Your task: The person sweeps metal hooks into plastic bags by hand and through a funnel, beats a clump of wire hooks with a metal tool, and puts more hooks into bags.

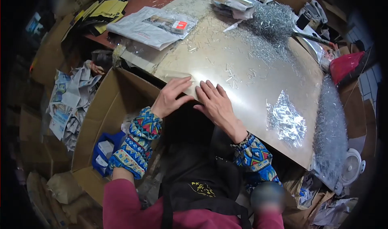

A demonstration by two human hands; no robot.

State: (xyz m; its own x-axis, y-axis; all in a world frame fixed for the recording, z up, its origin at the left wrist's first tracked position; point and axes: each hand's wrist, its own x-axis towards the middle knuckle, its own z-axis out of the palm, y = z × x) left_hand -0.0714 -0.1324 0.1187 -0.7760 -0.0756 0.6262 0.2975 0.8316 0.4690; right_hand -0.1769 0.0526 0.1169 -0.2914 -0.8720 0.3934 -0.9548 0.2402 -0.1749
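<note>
A thin, translucent tan piece (pixel 180 76), perhaps plastic film or paper, lies at the near edge of the metal-topped table (pixel 246 103). My left hand (pixel 173 96) rests over it with fingers stretched out together and the thumb apart. Just to the right, my right hand (pixel 216 103) lies flat on the table edge, its fingers spread and their tips close to the same piece. Part of the piece is hidden under my left fingers. Patterned sleeve covers wrap both forearms.
Small silver metal pieces (pixel 232 77) are scattered across the tabletop, with a heap (pixel 277 21) at the back right. A small box (pixel 179 27) sits on a plastic-wrapped packet (pixel 139 29). A cardboard box (pixel 95 144) stands at left; a white fan (pixel 351 166) is at right.
</note>
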